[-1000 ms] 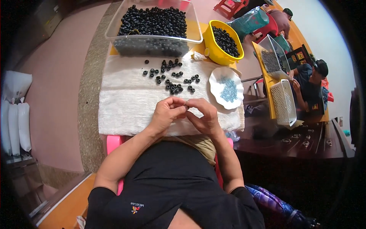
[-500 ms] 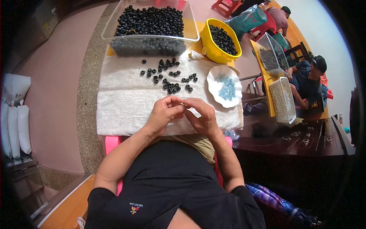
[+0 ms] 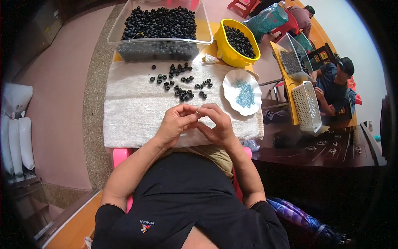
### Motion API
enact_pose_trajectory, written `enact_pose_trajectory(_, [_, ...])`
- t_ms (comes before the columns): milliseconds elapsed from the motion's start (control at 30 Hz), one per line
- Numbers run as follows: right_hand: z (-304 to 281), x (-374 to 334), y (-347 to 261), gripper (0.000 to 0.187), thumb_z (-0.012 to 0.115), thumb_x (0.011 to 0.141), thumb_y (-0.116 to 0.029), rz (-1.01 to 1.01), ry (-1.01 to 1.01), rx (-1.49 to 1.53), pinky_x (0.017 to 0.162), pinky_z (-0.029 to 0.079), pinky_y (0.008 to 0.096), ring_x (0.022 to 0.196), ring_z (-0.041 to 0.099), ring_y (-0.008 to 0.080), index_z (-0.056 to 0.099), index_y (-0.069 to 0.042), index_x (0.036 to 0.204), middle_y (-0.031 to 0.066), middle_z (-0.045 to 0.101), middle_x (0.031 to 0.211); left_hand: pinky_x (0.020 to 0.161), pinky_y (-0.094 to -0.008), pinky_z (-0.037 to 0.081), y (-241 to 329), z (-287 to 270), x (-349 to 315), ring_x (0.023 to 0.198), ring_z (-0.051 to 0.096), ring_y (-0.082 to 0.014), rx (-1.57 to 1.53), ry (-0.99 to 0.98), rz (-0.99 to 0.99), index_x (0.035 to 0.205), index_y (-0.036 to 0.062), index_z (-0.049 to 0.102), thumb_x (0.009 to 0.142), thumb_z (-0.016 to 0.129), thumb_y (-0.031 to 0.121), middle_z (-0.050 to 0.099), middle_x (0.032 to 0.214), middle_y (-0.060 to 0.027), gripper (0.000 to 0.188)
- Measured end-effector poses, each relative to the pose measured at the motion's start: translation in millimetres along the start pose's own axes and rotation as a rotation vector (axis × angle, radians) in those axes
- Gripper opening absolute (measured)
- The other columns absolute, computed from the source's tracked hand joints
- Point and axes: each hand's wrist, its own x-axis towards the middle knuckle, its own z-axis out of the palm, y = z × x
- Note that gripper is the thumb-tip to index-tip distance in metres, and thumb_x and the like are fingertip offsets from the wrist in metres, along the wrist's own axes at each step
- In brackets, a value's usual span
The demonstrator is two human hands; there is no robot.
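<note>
Over the near part of a white towel (image 3: 128, 120), my left hand (image 3: 175, 123) and my right hand (image 3: 217, 123) meet at the fingertips. Both are closed in a pinch, and whatever they hold is too small or too covered to make out. Just beyond them, several loose black beads (image 3: 183, 94) with holes lie scattered on the towel. To the right of the beads stands a white scalloped dish (image 3: 230, 97) holding small clear-blue pieces (image 3: 245, 96).
At the back of the table stand a clear plastic bin (image 3: 114, 40) and a yellow tub (image 3: 248, 62), both full of black beads. A crumpled white tissue (image 3: 210, 59) lies between them. At right, a person (image 3: 333, 83) sits by another table with a white perforated basket (image 3: 306, 108).
The fingertips stay together with barely any movement. The table and its contents appear shifted slightly left in the view.
</note>
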Motion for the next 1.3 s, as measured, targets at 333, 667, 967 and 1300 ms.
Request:
enact_pose_trajectory(333, [-3,3,-4,0.042,0.075,0.073,0.007,-0.033,-0.007,-0.101,0.067,0.053,0.0352,0.078,0.067,0.0280,0.064,-0.004,0.112,0.0128,0.068,0.089,0.079,-0.0265,0.055,3,-1,0,0.092,0.067,-0.0118,0.009,-0.011,-0.017,0.113,0.0041,0.062,0.091,0.071,0.011,0.071,0.104,-0.0057,0.025])
enact_pose_trajectory(667, [-15,-2,5,0.032,0.073,0.075,0.009,-0.009,0.063,-0.243,0.071,0.056,0.0346,0.082,0.070,0.0273,0.067,-0.003,0.103,0.0138,0.071,0.097,0.076,-0.0252,0.055,1,1,0,0.084,0.065,-0.0105,-0.015,0.078,0.013,0.111,0.0017,0.062,0.090,0.072,0.007,0.068,0.094,-0.0047,0.024])
enact_pose_trajectory(967, [-100,20,80,0.020,0.072,0.078,-0.006,0.169,-0.060,-0.776,0.083,0.052,0.0411,0.093,0.065,0.0332,0.070,-0.006,0.097,0.0120,0.070,0.096,0.076,-0.0274,0.057,-2,-1,2,0.082,0.067,-0.0121,0.049,0.053,-0.002,0.107,0.0030,0.063,0.089,0.072,0.007,0.069,0.095,-0.0058,0.021])
enact_pose_trajectory(1300, [-97,34,103,0.020,0.066,0.080,-0.007,0.259,-0.278,-0.916,0.090,0.049,0.0407,0.102,0.061,0.0308,0.073,-0.008,0.098,0.0097,0.068,0.099,0.074,-0.0261,0.056,-3,-3,2,0.081,0.066,-0.0115,0.067,0.065,-0.008,0.106,0.0028,0.063,0.089,0.072,0.007,0.069,0.095,-0.0056,0.020])
